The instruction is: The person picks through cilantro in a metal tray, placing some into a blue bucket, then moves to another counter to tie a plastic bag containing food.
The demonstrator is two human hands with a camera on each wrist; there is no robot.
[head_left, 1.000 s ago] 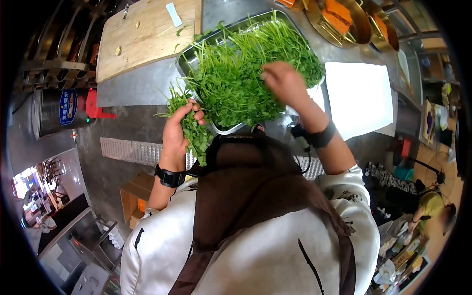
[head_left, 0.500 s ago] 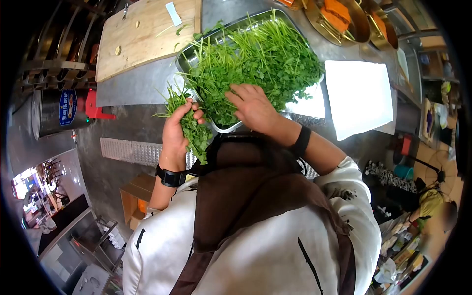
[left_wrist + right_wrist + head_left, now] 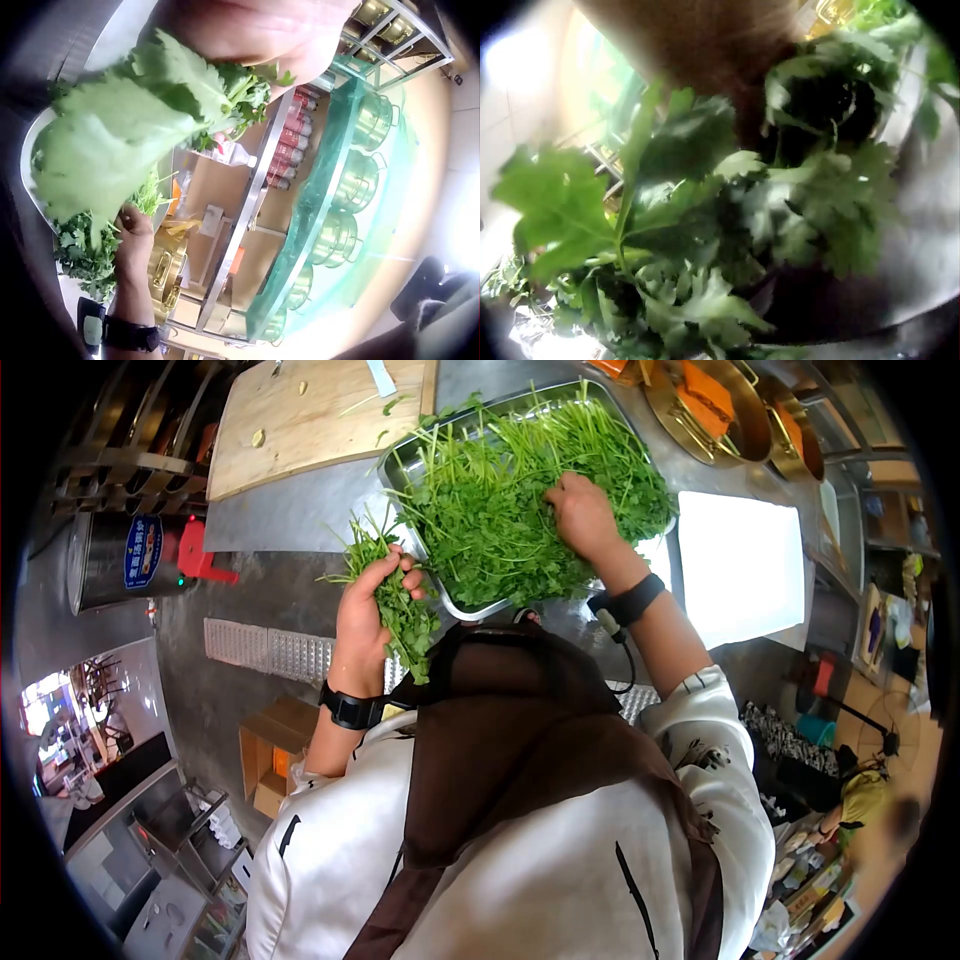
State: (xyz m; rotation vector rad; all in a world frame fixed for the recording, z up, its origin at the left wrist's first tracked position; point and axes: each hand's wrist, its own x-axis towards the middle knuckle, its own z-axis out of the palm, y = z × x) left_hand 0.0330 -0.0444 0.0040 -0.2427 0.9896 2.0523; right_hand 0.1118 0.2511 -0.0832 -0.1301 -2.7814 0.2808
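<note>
1. The rectangular stainless-steel tray (image 3: pixel 468 613) sits at my twelve o'clock, its near corner by the front edge of the grey metal counter (image 3: pixel 280 520). If I lean in or tug hard at tangled stems, I could drag it towards me and tip it.
2. The loose heap of bright green, leafy herbs with pale stems (image 3: pixel 520 535) fills that tray, most stem ends towards twelve. The sprigs lie crossed, so lifting one could pull up its neighbours and spill them over the rim.
3. The smaller green bunch of leafy sprigs (image 3: pixel 408 635) hangs at eleven o'clock, outside the tray's nine o'clock side. If my hold slackened, sprigs could drop to the dark grey floor (image 3: pixel 265 590); too hard a squeeze could bruise the leaves.
4. My bare left hand (image 3: pixel 362 622), at eleven o'clock, is curled around that bunch, gripping it; stems poke out towards eleven, leaves droop towards five.
5. My bare right hand (image 3: pixel 588 520), at one o'clock, is down in the heap, fingers bent into the leaves. The tips are buried and the close view is blurred, so I can't tell whether they pinch a sprig or merely touch.
</note>
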